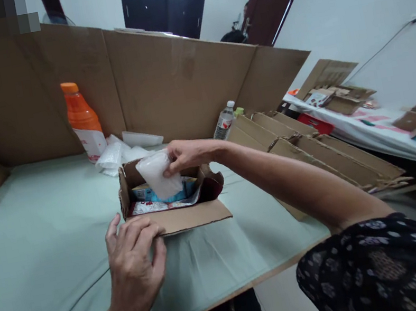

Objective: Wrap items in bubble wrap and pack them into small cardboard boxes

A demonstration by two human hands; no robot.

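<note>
A small open cardboard box (181, 217) lies on the pale green table (26, 246), with printed packets (151, 200) inside. My right hand (186, 155) pinches a piece of white bubble wrap (158, 177) and holds it over the box's opening, its lower end inside. Resting at the near flap's left end, my left hand (134, 265) has its fingers spread and bent, and they touch the flap's edge.
An orange bottle (83, 121) and loose bubble wrap pieces (119, 152) sit behind the box. A tall cardboard wall (162, 78) rings the table. A clear water bottle (224, 120) and stacked flat cartons (312, 153) stand at the right.
</note>
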